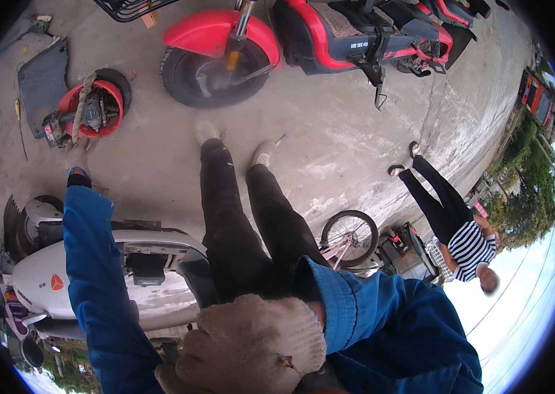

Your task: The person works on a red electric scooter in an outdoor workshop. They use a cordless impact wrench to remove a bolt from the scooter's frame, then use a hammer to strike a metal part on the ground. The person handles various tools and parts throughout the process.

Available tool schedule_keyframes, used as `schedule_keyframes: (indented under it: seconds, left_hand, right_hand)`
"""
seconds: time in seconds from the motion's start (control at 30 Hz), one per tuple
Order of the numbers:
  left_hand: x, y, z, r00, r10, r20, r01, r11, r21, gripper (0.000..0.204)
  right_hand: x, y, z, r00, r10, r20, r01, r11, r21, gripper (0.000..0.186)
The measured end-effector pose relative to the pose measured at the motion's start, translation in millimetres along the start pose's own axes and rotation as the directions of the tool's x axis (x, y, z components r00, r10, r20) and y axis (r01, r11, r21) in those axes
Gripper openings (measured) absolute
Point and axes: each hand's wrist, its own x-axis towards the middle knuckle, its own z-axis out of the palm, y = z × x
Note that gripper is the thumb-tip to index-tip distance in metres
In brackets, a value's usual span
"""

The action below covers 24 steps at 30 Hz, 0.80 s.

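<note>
My left arm, in a blue sleeve, reaches out to the far left. At its end my left hand (76,157), small and blurred, is right by the lower rim of a red bucket (117,117). Its fingers cannot be made out. In the bucket lies a grey metal tool or motor part (95,110), and a cloth-wrapped handle (82,105) crosses its mouth. A dark device with a red patch (54,131) sits beside the bucket. My right hand (251,345), in a dirty cream work glove, is close to my body at the bottom. Its back shows; the fingers are mostly hidden.
A red electric scooter (317,39) stands ahead, its front wheel near my feet. A white scooter (47,276) is at the left, below my arm. A dark panel (42,72) lies behind the bucket. A person in stripes (471,246) stands right, near a bicycle wheel (350,238).
</note>
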Motion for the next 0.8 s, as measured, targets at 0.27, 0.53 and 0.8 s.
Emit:
schedule_keyframes:
  seconds: [0.27, 0.53, 0.8]
  left_hand:
    - [-0.2, -36.7, 65.1, 0.954, 0.211, -0.212, -0.039, 0.791, 0.610, 0.022]
    - [-40.9, -114.0, 146.2, 0.967, 0.119, -0.225, 0.117, 0.578, 0.808, 0.022]
    - [-72.4, -274.6, 109.5, 0.929, 0.295, -0.224, 0.019, 0.567, 0.823, 0.022]
  right_hand:
    - [-32.8, 34.7, 19.7, 0.983, -0.153, 0.100, 0.158, 0.986, -0.046, 0.038]
    - [-103.6, 56.5, 19.4, 0.998, -0.065, -0.002, 0.064, 0.988, -0.141, 0.036]
    - [-235.0, 94.5, -15.5, 0.998, -0.051, 0.040, 0.057, 0.982, -0.178, 0.035]
